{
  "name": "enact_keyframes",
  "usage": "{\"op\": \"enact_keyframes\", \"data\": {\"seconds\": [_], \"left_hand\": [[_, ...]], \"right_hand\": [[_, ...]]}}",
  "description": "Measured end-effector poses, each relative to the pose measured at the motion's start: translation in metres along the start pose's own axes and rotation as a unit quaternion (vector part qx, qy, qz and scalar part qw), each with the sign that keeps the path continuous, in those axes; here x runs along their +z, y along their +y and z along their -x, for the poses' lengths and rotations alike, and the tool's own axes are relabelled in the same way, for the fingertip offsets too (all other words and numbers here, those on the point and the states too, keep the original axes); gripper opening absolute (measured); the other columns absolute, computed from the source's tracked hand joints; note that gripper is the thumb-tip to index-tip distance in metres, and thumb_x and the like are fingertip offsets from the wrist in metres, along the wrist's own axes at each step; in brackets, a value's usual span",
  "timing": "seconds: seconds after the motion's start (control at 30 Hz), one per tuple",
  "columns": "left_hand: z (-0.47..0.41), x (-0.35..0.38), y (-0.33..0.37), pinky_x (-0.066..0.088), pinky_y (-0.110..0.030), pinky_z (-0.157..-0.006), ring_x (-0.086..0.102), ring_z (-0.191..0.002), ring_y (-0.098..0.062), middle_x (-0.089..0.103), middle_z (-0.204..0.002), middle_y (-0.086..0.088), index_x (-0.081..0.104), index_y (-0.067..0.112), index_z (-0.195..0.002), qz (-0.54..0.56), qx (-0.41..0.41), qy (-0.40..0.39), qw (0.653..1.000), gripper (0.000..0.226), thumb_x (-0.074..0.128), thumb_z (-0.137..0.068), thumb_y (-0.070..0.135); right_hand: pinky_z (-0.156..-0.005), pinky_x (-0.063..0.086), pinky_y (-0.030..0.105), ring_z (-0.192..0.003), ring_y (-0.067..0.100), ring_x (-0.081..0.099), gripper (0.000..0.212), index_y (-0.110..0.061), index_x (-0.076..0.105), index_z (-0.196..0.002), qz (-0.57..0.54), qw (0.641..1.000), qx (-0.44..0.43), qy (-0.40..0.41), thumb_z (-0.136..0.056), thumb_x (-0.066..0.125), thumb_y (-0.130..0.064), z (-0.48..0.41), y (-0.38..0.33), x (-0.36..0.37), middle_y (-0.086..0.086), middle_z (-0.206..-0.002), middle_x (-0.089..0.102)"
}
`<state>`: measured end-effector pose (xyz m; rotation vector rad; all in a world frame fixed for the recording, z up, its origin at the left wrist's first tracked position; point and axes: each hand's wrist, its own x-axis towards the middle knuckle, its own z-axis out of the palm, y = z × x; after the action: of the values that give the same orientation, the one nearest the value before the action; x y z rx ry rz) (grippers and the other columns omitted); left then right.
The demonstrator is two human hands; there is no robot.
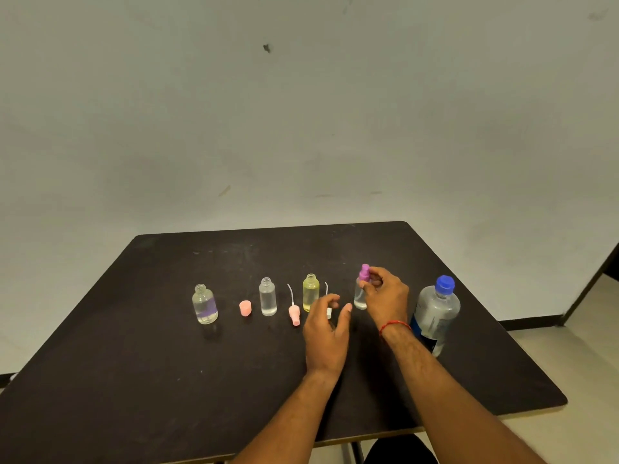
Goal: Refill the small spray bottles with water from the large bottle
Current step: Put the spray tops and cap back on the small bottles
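Several small bottles stand in a row on the dark table (167, 380): a round clear bottle (204, 304), a slim clear bottle (268, 297) and a yellow bottle (311, 292), all uncapped. My right hand (385, 298) pinches the purple spray top (364, 272) of a fourth clear bottle (360, 296). My left hand (326, 333) hovers with relaxed fingers over a white spray head (329, 312) lying on the table. The large water bottle (435, 313) with its blue cap (445, 284) on stands at the right.
A pink cap (245, 308) stands between the two clear bottles. A pink spray head with its tube (294, 313) lies left of the yellow bottle. A wall rises close behind the table's far edge. The table's right edge is near the large bottle.
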<state>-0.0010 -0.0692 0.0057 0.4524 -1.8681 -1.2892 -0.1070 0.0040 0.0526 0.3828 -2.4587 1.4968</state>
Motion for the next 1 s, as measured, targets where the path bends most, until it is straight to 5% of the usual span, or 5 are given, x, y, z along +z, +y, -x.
{"op": "enact_keyframes", "data": {"seconds": [0.23,0.43,0.6,0.8,1.0], "left_hand": [[-0.007,-0.035,-0.004,0.059,-0.047,-0.068,0.063,-0.081,-0.015,0.062,-0.1,0.011,0.067,0.024,-0.104,-0.002,-0.021,0.075,0.997,0.013,0.074,-0.093,0.025],[-0.02,-0.043,-0.009,0.051,-0.031,-0.094,0.063,-0.112,-0.017,0.067,-0.118,-0.001,0.064,0.011,-0.12,-0.027,-0.052,0.094,0.994,0.032,0.075,-0.092,0.022],[-0.032,-0.042,-0.014,0.035,-0.003,-0.086,0.053,-0.107,-0.001,0.063,-0.136,-0.002,0.059,0.011,-0.137,-0.074,-0.067,0.049,0.994,0.047,0.072,-0.095,0.027],[-0.042,-0.033,-0.018,0.049,-0.037,-0.107,0.06,-0.129,-0.022,0.061,-0.144,-0.007,0.051,0.011,-0.148,-0.082,-0.076,0.024,0.993,0.059,0.07,-0.096,0.033],[-0.047,-0.027,-0.025,0.056,-0.042,-0.095,0.071,-0.104,-0.024,0.073,-0.123,-0.005,0.056,0.017,-0.144,-0.096,-0.08,0.021,0.992,0.053,0.068,-0.097,0.037]], "right_hand": [[-0.09,0.049,0.03,-0.105,0.022,0.065,0.034,-0.012,0.065,-0.12,-0.001,1.0,0.009,-0.002,-0.088,0.071,-0.02,0.005,0.0,-0.003,0.007,-0.111,0.07],[-0.086,0.056,0.033,-0.096,0.014,0.061,0.041,-0.015,0.061,-0.124,-0.004,0.998,-0.036,0.059,-0.085,0.073,-0.015,0.029,-0.006,-0.011,0.003,-0.112,0.065],[-0.079,0.047,0.016,-0.09,0.007,0.057,0.032,-0.02,0.065,-0.11,0.03,0.995,-0.094,0.011,-0.081,0.077,-0.017,0.055,-0.012,0.005,-0.004,-0.101,0.062],[-0.079,0.048,0.023,-0.091,0.01,0.051,0.025,-0.022,0.065,-0.106,0.113,0.981,-0.137,-0.073,-0.083,0.072,-0.03,0.06,-0.011,0.029,-0.005,-0.091,0.059],[-0.072,0.05,0.035,-0.088,0.021,0.052,0.017,-0.02,0.063,-0.091,0.173,0.972,-0.132,-0.09,-0.088,0.06,-0.037,0.057,-0.009,0.047,0.002,-0.084,0.059]]}}
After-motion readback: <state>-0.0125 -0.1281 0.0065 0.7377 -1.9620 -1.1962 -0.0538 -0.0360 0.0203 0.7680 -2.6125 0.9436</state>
